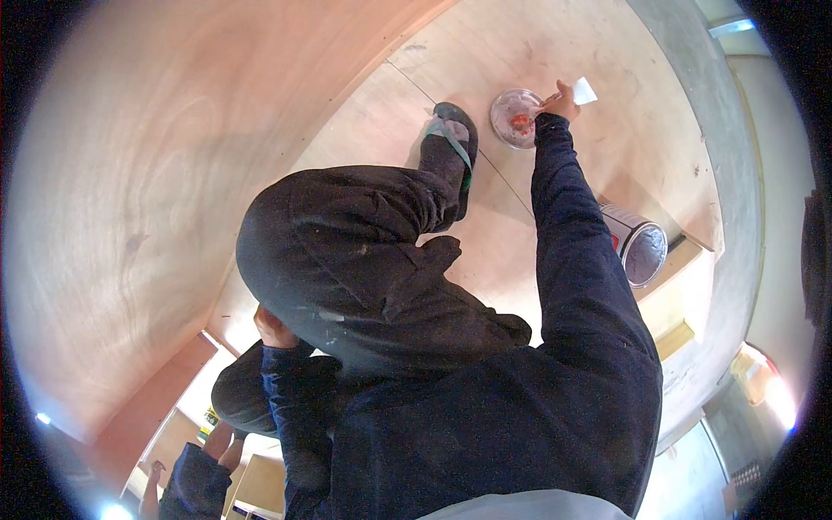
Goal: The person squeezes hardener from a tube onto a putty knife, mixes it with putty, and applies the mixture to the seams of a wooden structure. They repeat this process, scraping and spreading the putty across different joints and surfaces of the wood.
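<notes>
My right hand [565,104] reaches far out and is closed around a white flat spreader [584,92], whose pale blade sticks out to the right. Just left of that hand lies a round, shallow lid [501,121] with a smear of pinkish paste and an orange-red patch [520,123] on it. My fingertips are at the lid's edge; whether they touch the paste cannot be made out. My left hand [274,329] is at my bent knee [286,234], its fingers mostly hidden behind the dark trouser leg.
A metal can [643,251] with greyish paste inside stands right of my arm, near a wooden-edged opening [680,286]. My sandalled foot [452,143] is on the plywood floor. A curved plywood wall [130,173] rises at left. Another person [198,477] is at lower left.
</notes>
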Tool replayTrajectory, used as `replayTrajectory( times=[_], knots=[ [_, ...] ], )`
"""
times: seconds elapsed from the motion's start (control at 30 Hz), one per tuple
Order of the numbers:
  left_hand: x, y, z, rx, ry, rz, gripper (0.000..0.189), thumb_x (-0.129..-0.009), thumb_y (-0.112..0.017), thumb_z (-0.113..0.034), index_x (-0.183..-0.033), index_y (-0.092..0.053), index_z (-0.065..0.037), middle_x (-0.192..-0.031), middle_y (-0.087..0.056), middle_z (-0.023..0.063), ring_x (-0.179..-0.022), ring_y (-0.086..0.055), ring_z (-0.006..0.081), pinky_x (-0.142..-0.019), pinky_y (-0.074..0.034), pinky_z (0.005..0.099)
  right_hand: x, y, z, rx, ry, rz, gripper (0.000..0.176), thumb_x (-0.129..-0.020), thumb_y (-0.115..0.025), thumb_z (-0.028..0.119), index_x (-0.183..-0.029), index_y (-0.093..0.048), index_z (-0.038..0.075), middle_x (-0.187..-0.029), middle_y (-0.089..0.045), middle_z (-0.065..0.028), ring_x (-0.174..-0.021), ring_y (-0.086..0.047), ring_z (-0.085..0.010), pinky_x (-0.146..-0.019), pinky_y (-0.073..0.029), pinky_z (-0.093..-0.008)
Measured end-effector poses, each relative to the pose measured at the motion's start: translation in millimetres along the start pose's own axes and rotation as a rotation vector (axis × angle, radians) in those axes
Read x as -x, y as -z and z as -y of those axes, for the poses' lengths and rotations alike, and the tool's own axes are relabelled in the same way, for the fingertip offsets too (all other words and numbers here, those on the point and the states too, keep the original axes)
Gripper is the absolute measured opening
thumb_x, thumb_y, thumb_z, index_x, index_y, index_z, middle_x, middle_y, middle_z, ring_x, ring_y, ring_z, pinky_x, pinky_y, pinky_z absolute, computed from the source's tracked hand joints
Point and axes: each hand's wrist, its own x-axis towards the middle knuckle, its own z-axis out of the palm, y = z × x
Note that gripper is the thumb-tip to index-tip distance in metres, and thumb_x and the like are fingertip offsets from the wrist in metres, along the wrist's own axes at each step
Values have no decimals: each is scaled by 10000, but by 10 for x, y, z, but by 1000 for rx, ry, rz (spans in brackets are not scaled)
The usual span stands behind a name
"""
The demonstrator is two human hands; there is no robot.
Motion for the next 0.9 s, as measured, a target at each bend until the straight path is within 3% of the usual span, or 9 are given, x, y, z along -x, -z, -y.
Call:
replayTrajectory(
  times=[0.27,0.33,0.4,0.53,0.6,0.67,0.73,0.8,0.9],
  knots=[
    [-2,-40,-30,239,98,-37,231,-793,-678,-152,-927,-626,29,-853,-680,114,-775,-653,196,-695,-508,311,137,-27,159,-41,78,-72,251,-693,-665,127,-615,-436,58,-467,-400,-54,-336,-422,-212,-334,-340,-343],
    [-24,0,-43,264,96,-32,232,-796,-676,-159,-921,-628,31,-842,-671,116,-759,-647,202,-688,-504,311,54,41,147,-124,-76,-148,277,-711,-655,164,-606,-420,64,-466,-403,-63,-362,-441,-244,-381,-384,-384],
    [-21,34,-71,-10,-17,-77,275,-808,-687,-210,-908,-627,39,-787,-642,135,-707,-630,226,-650,-494,322,-5,68,180,-164,-136,-222,280,-722,-662,198,-619,-433,76,-479,-429,-52,-372,-441,-216,-362,-358,-377],
    [-167,294,-303,-167,-29,-65,345,-788,-726,-271,-904,-626,39,-745,-612,158,-674,-618,267,-617,-483,331,121,35,402,-414,-439,122,343,-805,-557,422,-814,-456,94,-657,-510,-110,-607,-517,-310,-585,-444,-513],
    [-245,431,-318,-226,-227,-126,396,-753,-765,-295,-891,-621,47,-745,-609,173,-674,-619,288,-614,-485,336,567,-302,817,-475,-439,183,360,-785,-563,395,-810,-476,46,-734,-543,-160,-740,-533,-343,-775,-424,-539],
    [-348,706,-756,-182,-297,-224,429,-713,-800,-284,-898,-619,58,-762,-616,176,-662,-619,290,-609,-491,356,592,-585,827,-596,-359,485,400,-744,-595,374,-867,-527,-1,-824,-574,-197,-804,-546,-368,-818,-426,-560],
    [-440,956,-1004,-77,-322,-279,424,-705,-809,-269,-939,-631,36,-810,-631,174,-718,-638,294,-643,-501,353,1044,-1038,1330,-680,-357,1094,396,-744,-602,318,-953,-569,-16,-965,-592,-214,-930,-557,-401,-864,-426,-595],
    [-592,1109,-1062,-13,-433,-332,419,-697,-810,-276,-960,-641,3,-828,-635,163,-738,-636,310,-671,-501,360,1723,-1518,1913,-575,-317,1004,386,-856,-596,355,-1046,-573,20,-1037,-617,-195,-1022,-572,-382,-900,-439,-590],
    [-763,1394,-1268,33,-537,-382,437,-684,-817,-285,-988,-651,-18,-829,-636,152,-740,-630,280,-674,-493,344,3126,-1913,2786,-566,-199,1184,309,-916,-561,277,-1103,-535,33,-1057,-614,-199,-1072,-560,-366,-912,-461,-545]
  ],
)
